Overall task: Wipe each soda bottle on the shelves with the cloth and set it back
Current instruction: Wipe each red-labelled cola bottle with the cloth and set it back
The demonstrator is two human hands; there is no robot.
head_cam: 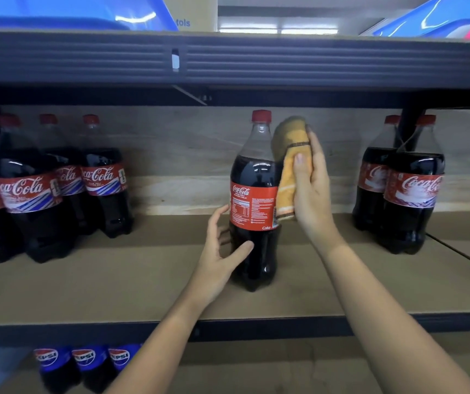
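A clear plastic Coca-Cola bottle (pixel 255 200) stands upright on the middle shelf (pixel 148 282), between its front and back edges and well apart from the groups at either end. It has a red ribbed cap, a smooth curved shoulder catching white glare, dark cola filling it up to the shoulder, and a glossy red label turned so the small-print panel faces out; its lobed base rests on the matte brown board.

The left hand (pixel 222 254) grips the bottle's lower body, thumb across the front below the label and fingers curled round the far side, mostly hidden. The right hand (pixel 310 183) clasps a folded orange-yellow cloth (pixel 290 166) — soft, nubbly terry with a dark band and paler stripes — and presses it against the bottle's right side from shoulder to label. The cloth's top is blurred.

At the shelf's left end stands a cluster of Coca-Cola bottles (pixel 46 189), their labels smeared by blur and the nearest cut off by the frame. Near the right end are two more Coca-Cola bottles (pixel 407 194), partly behind a dark upright. The shelf fronts are dark ribbed metal; the back panel is pale wood grain.

On the shelf below, Pepsi bottles (pixel 86 362) show only blue labels and shoulders. Above, blue glossy shapes are too blurred to identify.
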